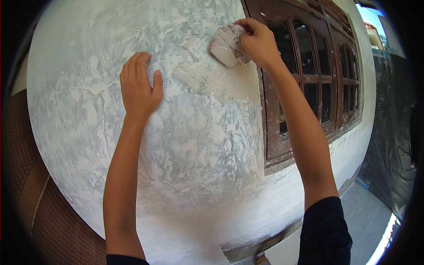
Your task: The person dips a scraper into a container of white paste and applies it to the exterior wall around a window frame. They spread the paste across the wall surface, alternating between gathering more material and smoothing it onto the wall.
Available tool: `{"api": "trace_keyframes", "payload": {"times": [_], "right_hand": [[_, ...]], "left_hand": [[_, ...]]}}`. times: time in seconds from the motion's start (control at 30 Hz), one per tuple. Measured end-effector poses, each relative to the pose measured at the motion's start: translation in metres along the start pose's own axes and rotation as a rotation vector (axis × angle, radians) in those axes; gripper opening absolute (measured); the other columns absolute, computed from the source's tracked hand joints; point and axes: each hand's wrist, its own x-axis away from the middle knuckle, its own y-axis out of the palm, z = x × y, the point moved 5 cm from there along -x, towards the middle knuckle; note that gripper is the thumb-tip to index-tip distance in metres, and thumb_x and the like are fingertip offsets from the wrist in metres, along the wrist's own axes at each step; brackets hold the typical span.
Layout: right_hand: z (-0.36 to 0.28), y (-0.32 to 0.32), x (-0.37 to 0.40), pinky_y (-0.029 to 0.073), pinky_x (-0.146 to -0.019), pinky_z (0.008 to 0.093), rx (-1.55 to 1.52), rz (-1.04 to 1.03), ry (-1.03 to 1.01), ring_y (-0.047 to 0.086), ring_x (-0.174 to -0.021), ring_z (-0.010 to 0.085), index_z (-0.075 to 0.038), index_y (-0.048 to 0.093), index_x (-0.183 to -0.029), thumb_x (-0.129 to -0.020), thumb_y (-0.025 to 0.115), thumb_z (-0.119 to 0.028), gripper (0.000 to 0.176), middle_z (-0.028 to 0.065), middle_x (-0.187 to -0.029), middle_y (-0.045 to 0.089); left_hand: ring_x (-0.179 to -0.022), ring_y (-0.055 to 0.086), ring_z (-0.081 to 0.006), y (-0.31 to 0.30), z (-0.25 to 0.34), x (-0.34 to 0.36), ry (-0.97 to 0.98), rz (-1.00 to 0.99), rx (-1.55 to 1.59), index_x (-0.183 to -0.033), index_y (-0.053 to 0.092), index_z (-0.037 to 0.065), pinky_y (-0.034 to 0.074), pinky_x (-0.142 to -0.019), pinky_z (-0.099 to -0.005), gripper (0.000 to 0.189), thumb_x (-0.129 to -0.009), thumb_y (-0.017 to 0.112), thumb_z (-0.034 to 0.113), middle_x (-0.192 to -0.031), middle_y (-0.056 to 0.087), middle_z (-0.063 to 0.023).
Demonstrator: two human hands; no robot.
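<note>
My right hand (261, 44) pinches the upper right edge of a flat putty scraper (227, 47), its face smeared with whitish putty and a dark reddish edge showing through. The scraper lies close over the wall (194, 137), beside the window frame. Below and left of it spreads a patch of damp-looking, cream putty (223, 84) with ridged marks. Farther left, my left hand (140, 88) is at the wall with its fingers stretched out and the thumb apart, holding nothing. The wall around both hands is patchy grey and white, with rough streaks.
A brown wooden window (304, 75) with dark panes borders the work area on the right, its frame jutting near my right forearm. Brown patterned panels (66, 225) stand at the lower left. Dark plastic sheeting (391, 128) hangs at the far right above a grey floor (366, 221).
</note>
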Motion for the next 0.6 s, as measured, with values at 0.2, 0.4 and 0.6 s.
{"api": "trace_keyframes", "payload": {"times": [0.2, 0.4, 0.6], "right_hand": [[0.035, -0.031, -0.024, 0.052, -0.085, 0.0339, -0.133, 0.268, 0.161, 0.068, -0.094, 0.0265, 0.002, 0.066, -0.113, -0.075, 0.053, -0.005, 0.041, 0.0183, -0.102, 0.070], [-0.023, 0.015, 0.013, 0.052, -0.085, 0.0378, -0.076, -0.104, -0.092, 0.068, -0.092, 0.0350, 0.000, 0.066, -0.108, -0.078, 0.054, -0.003, 0.033, 0.0221, -0.098, 0.070], [-0.049, 0.049, 0.032, 0.053, -0.085, 0.0391, -0.160, -0.139, -0.095, 0.069, -0.093, 0.0353, 0.002, 0.064, -0.111, -0.081, 0.056, -0.003, 0.032, 0.0250, -0.098, 0.069]], "left_hand": [[-0.118, 0.051, -0.0337, -0.002, 0.001, -0.002, 0.009, -0.008, 0.004, -0.123, 0.053, 0.004, 0.036, -0.102, -0.0432, 0.040, -0.085, 0.058, 0.014, -0.126, 0.056, -0.0159], [-0.118, 0.049, -0.0342, 0.005, 0.003, -0.019, -0.065, 0.017, 0.010, -0.122, 0.053, 0.004, 0.034, -0.102, -0.0443, 0.039, -0.085, 0.057, 0.015, -0.122, 0.056, -0.0160], [-0.120, 0.047, -0.0351, 0.009, 0.000, -0.014, -0.099, 0.085, 0.012, -0.123, 0.051, 0.003, 0.031, -0.104, -0.0462, 0.039, -0.086, 0.057, 0.015, -0.124, 0.054, -0.0167]]}}
